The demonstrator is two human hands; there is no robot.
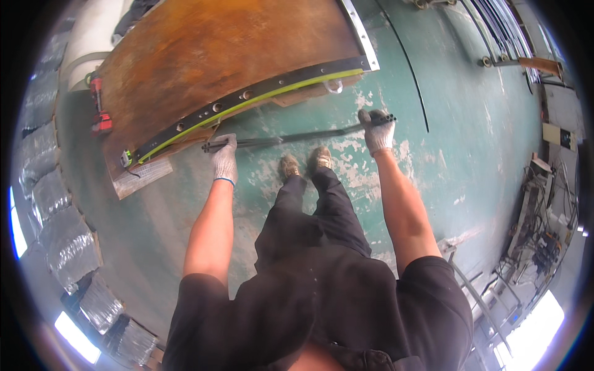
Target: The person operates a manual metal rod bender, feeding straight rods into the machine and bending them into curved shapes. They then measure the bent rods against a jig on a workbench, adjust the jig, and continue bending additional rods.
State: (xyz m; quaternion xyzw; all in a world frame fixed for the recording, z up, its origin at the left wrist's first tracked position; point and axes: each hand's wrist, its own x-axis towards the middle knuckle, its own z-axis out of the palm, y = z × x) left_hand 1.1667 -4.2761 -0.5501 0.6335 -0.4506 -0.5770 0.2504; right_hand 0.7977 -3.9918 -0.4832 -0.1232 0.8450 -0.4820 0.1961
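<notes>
I stand on a green painted floor and hold a long dark metal bar [297,137] level in front of me with both gloved hands. My left hand [224,158] grips its left end, close to the edge of a rusty brown workbench [204,49]. My right hand [377,131] grips its right end. Along the bench's front edge lies a black strip with holes [247,97], and a yellow-green strip [260,99] runs beside it. My shoes show below the bar.
A red power tool [99,117] hangs at the bench's left side. Foil-wrapped bundles [59,229] line the left. A thin dark rod [414,74] lies on the floor to the right. Metal frames and clutter [538,229] stand at the far right.
</notes>
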